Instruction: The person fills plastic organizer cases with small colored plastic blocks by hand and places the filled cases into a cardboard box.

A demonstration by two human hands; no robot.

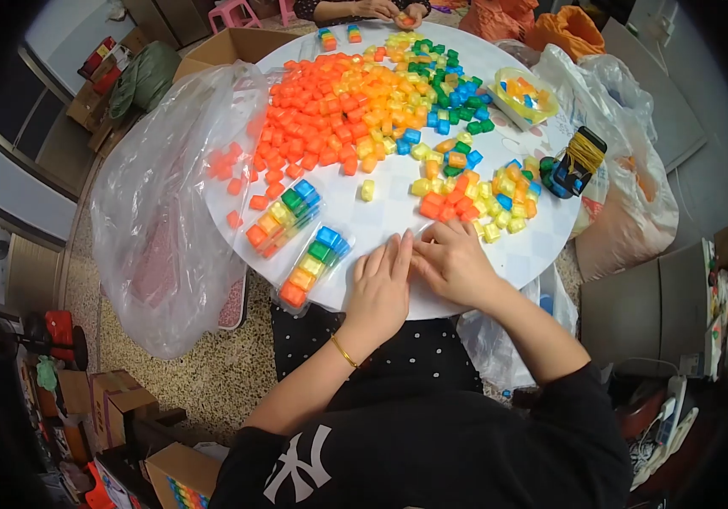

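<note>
My left hand (380, 284) lies on the near part of the round white table, fingers stretched out. Beside it, almost touching its fingertips, is my right hand (451, 263) with its fingers bent and pinched together; whatever they hold is hidden. Left of my hands, a clear plastic pack (316, 265) holds a row of red, orange, yellow, green and blue cubes. A second such pack (283, 216) lies behind it. Just past my right fingertips sits a loose pile of mixed cubes (483, 199). One yellow cube (367, 190) lies alone.
A large heap of coloured cubes (330, 110) covers the table's far half. At right are a yellow tub (523, 97) and a dark holder with yellow strands (580, 161). A plastic bag (173, 204) hangs at left. Another person's hands (394, 12) work at the far edge.
</note>
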